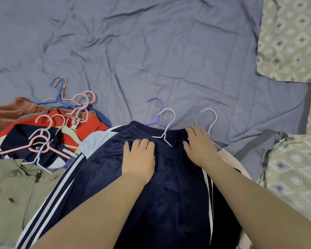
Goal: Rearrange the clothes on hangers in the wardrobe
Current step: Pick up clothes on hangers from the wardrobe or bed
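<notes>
Left hand: left hand (139, 155) lay flat on the waistband area, fingers straight and a little spread, holding nothing.
Right hand: right hand (198, 144) lay flat near the waistband's right end, fingers loosely spread, gripping nothing; fingertips were just beside a hanger wire.
Task's thing: navy striped garment (151, 194) was spread on the bed under both hands, waistband away from the person, white side stripes down each edge.
Its hanger: white hanger (169, 125) had its hook beyond the waistband and one arm across the fabric. Couldn't tell if it was threaded through.
Near hangers: purple hanger (157, 121) poked out just behind it; second white hanger (212, 126) lay by the right hand over a pink garment (228, 155).
Left pile: red garment (90, 128), olive shirt (11, 191) and pink hangers (43, 148) lay heaped and overlapping, touching the navy piece.
Surface: grey bedsheet (151, 51), wrinkled; patterned pillow (291, 38) on the right.
Wardrobe: not in view.
Step, judged: pressing/smoothing the navy piece in the right stack, sorting on the bed; rehanging not yet done.
Next move calls for: pinching the hanger neck and waistband together before lifting. The fabric looked slick and could slide off, and the hooks close by could snag.
</notes>
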A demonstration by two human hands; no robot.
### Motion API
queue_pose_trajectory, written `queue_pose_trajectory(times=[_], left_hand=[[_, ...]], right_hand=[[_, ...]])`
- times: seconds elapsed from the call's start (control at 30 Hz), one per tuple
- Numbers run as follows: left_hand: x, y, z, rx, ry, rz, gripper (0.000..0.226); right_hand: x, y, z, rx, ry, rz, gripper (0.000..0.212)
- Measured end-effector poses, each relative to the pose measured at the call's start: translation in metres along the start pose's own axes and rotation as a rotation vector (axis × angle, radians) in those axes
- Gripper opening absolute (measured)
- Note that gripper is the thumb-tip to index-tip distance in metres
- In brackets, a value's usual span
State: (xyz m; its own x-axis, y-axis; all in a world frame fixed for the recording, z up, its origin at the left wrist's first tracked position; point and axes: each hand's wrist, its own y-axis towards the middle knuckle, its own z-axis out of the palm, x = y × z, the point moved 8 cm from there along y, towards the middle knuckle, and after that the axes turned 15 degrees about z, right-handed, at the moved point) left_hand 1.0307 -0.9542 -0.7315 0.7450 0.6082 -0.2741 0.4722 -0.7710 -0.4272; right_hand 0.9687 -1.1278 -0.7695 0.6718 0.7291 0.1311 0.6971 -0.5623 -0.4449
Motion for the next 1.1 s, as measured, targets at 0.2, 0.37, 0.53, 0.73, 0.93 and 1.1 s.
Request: queue_pose_trajectory(times=[0.2,0.37,0.53,0.73,0.93,1.1], left_hand=[[0.004,0.042,0.011,-0.150,-0.588,-0.025,0.030],[0.009,0.043,0.044,-0.162,-0.995,-0.322,0.056],[0.002,0.049,0.049,-0.157,-1.327,-0.346,0.061],[-0.015,0.040,0.051,-0.115,-1.532,-0.355,0.064],[-0.022,0.016,0.056,-0.194,-1.596,-0.338,0.041],[-0.025,-0.011,0.049,-0.333,-1.570,-0.301,0.027]], right_hand=[[-0.002,0.045,0.025,0.169,0.351,0.112,0.048],[0.006,0.050,0.042,0.142,0.210,0.090,0.038],[0.015,0.055,0.046,0.150,0.190,0.079,0.032],[0.010,0.035,0.041,0.107,0.412,0.142,0.022],[0.000,0.006,0.049,0.181,0.580,0.171,0.011],[0.006,-0.024,0.039,0.229,0.741,0.129,0.019]])
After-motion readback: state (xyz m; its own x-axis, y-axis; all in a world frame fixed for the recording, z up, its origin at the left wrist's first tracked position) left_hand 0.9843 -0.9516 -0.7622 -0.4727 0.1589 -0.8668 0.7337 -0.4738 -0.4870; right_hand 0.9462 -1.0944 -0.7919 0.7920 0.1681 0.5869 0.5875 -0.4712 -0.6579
